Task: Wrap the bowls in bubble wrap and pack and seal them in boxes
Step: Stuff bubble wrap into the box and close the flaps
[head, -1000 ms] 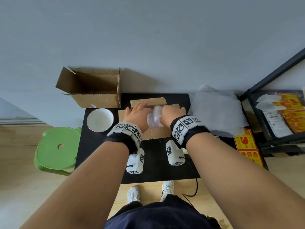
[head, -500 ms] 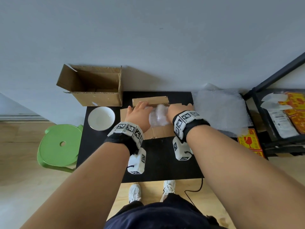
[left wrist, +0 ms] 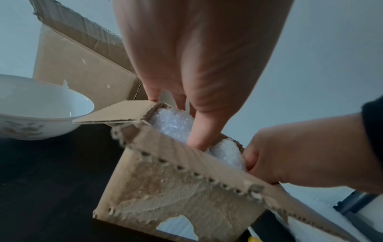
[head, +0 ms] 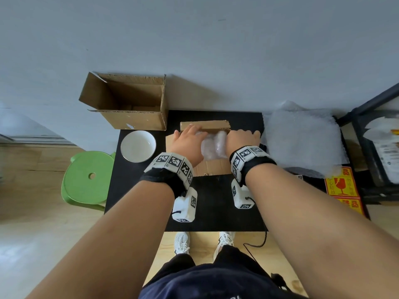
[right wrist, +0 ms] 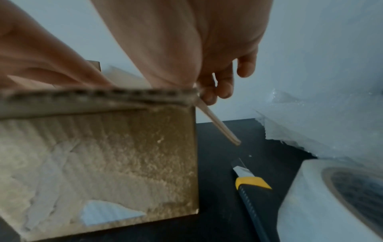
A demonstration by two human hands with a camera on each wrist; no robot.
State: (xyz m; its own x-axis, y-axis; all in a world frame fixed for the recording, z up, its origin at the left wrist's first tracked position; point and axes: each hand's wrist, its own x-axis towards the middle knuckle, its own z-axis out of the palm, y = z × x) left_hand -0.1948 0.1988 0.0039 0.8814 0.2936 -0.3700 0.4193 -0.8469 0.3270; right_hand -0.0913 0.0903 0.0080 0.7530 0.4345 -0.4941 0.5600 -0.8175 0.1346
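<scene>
Head view: both hands down in the small box [head: 212, 167] at table [head: 216, 203] centre, seating the wrapped bowl [head: 213, 145]. Left hand [head: 187, 145] spread with straight fingers over the bundle and far flap; right hand [head: 241, 140] on the right edge of the box. Unwrapped bowl [head: 138, 146] just left of the box, larger box [head: 129, 102] open behind it, bubble wrap stack [head: 302, 137] to the right. Red-yellow stickers [head: 341, 183] at right edge: broken-glass fragile symbol, Chinese characters too small to read reliably.

Left wrist view: left fingers [left wrist: 199, 131] pushed straight down into the bubble wrap inside the box, pressing, not clenched. Right hand [left wrist: 300, 157] thumb hooked inside over the box wall, gripping it. Bare bowl [left wrist: 41, 108] alongside, leaf print on the outside.

Right wrist view: right fingers [right wrist: 219, 85] curled over the box corner beside the side flap [right wrist: 215, 121]. Utility knife [right wrist: 253, 193] and tape roll [right wrist: 335, 201] near on the table.

Handling judgement: ceramic inside, fragile and moderately heavy; wrap soft, springy, slippery. Best pressed evenly from the top, box steadied by its walls. Cardboard worn, surface torn, flaps likely weak.

No brand text legible.
</scene>
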